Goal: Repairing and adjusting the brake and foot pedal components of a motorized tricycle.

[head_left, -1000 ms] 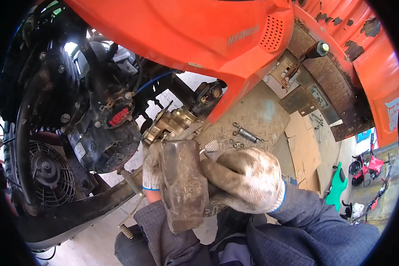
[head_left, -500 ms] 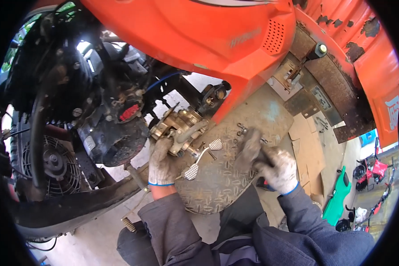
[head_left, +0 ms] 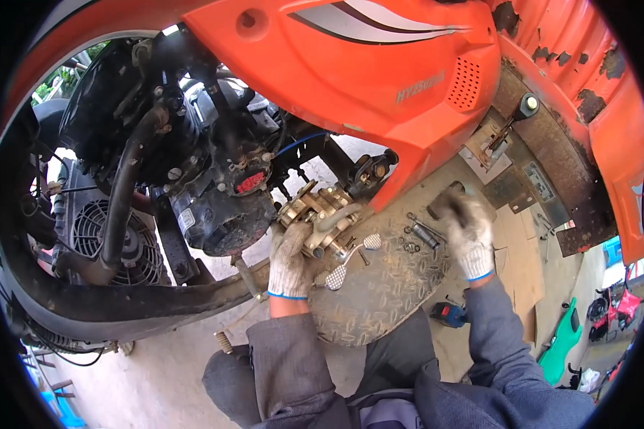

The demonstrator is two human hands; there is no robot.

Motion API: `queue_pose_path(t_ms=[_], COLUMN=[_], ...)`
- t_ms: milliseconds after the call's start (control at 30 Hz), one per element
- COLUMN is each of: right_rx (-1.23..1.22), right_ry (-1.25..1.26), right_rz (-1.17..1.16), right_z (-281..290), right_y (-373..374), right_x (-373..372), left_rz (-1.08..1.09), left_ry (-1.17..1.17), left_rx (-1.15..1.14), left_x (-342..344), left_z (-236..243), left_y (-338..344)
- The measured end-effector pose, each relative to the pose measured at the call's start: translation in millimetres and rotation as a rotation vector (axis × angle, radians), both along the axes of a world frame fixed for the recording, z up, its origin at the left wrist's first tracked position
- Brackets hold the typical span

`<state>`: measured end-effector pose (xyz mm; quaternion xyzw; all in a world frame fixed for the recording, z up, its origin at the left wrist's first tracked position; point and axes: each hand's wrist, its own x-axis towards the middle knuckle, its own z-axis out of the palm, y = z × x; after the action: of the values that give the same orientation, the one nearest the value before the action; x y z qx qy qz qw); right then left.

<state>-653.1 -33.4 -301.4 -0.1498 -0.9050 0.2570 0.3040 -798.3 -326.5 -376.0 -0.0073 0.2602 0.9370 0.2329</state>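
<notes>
Your two hands are wearing pale knitted gloves with blue cuffs. Your left hand (head_left: 290, 263) is pressing against the lower left side of a brass-coloured metal assembly (head_left: 327, 217), near the centre of the frame; its fingers are bending, but their tips are hiding, so you cannot tell how firmly they are gripping. Your right hand (head_left: 471, 234), right of centre, is closing its fingers around a dark hammer (head_left: 447, 199), whose blocky head is showing above the glove, slightly blurred, with the handle hiding in your palm.

Just below the assembly, a silver lever (head_left: 335, 277) with two textured pads is lying at a slant. Between your hands, a silver cylinder (head_left: 426, 236) is lying on the raised-pattern footplate (head_left: 372, 307), with small dark rings (head_left: 411, 247) just beside it. Near your right forearm, a blue and red object (head_left: 449, 314) is sitting below the footplate's right edge.

Farther out, a black engine (head_left: 225, 222) is filling the upper left, and a round fan (head_left: 120, 243) is facing you below it. An orange body panel (head_left: 379, 79) is spreading across the top of the frame. On the right, a sheet of cardboard (head_left: 519, 268) is lying on the floor, and a green object (head_left: 562, 332) is resting at the lower right.
</notes>
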Motion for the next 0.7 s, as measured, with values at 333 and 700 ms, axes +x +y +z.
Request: queue_pose_path(t_ms=[333,700], right_rx=[-1.81,-2.134], right_ry=[-0.311,-0.107], right_rz=[0.586,0.319], right_z=[-53.7,-79.3], right_y=[-85.8,-95.1], right_x=[-133.3,-148.5], left_rz=[0.085,-0.054], left_ry=[-0.023,0.037], left_rx=[-0.248,-0.38], left_x=[0.2,2.7], left_z=[-13.6,-7.2], left_y=[7.5,-9.1])
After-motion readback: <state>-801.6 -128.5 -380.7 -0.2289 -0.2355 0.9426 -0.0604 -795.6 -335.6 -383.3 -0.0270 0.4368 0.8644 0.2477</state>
